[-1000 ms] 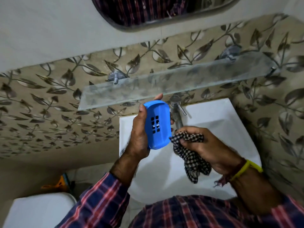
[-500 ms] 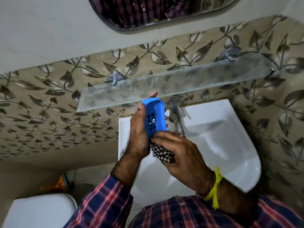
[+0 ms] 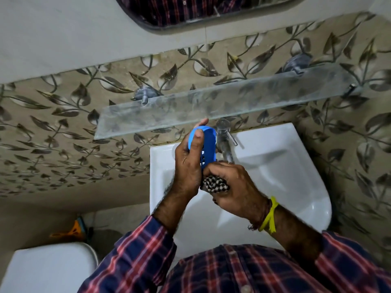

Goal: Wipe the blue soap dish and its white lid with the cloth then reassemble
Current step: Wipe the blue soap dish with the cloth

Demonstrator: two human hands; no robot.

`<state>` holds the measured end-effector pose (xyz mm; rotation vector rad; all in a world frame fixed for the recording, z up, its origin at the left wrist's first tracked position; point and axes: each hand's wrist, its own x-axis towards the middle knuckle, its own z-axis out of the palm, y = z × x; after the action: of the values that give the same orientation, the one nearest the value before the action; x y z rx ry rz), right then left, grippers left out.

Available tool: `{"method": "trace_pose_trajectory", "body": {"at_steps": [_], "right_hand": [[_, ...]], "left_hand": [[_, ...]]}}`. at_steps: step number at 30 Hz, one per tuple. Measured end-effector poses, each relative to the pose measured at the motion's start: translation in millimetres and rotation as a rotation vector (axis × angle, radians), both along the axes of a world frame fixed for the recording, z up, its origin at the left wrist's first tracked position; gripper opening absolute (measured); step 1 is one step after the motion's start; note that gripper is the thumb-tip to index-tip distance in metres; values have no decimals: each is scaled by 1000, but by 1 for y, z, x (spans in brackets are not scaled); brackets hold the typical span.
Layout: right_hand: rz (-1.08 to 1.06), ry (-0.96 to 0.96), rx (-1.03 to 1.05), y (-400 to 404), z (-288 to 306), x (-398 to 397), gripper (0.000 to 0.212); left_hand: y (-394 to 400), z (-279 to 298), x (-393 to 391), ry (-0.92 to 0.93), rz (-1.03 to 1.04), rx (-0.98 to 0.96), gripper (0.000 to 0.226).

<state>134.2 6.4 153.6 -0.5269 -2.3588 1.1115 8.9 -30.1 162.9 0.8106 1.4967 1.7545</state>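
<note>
My left hand (image 3: 188, 168) grips the blue soap dish (image 3: 208, 144) upright over the sink, thumb on its near side and fingertips behind its top rim. The dish shows drain holes near its lower end. My right hand (image 3: 232, 187) is closed on the bunched black-and-white checked cloth (image 3: 214, 183) and presses it against the bottom end of the dish. The white lid is not visible anywhere in the head view.
A white wall-mounted sink (image 3: 285, 166) lies below my hands, with a chrome tap (image 3: 225, 142) just right of the dish. A frosted glass shelf (image 3: 211, 104) runs above. A white toilet tank (image 3: 48, 269) stands at lower left, and a mirror (image 3: 201, 9) hangs on the wall.
The cloth hand moved left onto the dish's lower end and bunched the cloth tight. The dish has turned more edge-on to me, and my thumb now lies across its near side.
</note>
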Motion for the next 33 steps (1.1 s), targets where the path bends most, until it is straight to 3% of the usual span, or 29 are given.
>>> {"method": "trace_pose_trajectory", "body": {"at_steps": [4, 6, 8, 12, 16, 20, 23, 25, 29, 33], "right_hand": [[103, 47, -355, 14, 2, 7, 20], [105, 105, -504, 21, 1, 16, 21], [-4, 180, -557, 28, 1, 26, 21], [-258, 272, -543, 41, 2, 32, 17], [-260, 296, -369, 39, 11, 25, 26], [-30, 85, 172, 23, 18, 15, 35], [-10, -118, 524, 10, 15, 5, 33], [-31, -156, 543, 5, 15, 2, 33], [-37, -222, 521, -1, 19, -1, 45], [-94, -371, 421, 17, 12, 2, 39]], "left_hand": [[0, -7, -3, -1, 26, -34, 46], [0, -6, -14, -143, 33, -21, 53], [-2, 0, -27, -281, -9, 22, 63], [-7, 7, -29, -291, -163, 74, 78], [-5, 2, -19, -249, -164, 44, 99], [-8, 5, -9, -219, -145, 50, 102], [-13, 8, -9, 9, -105, 34, 94], [-15, 9, -9, 178, -102, 79, 88], [-17, 12, -7, 299, -115, 133, 70], [-19, 20, -13, 560, -87, 103, 71]]}}
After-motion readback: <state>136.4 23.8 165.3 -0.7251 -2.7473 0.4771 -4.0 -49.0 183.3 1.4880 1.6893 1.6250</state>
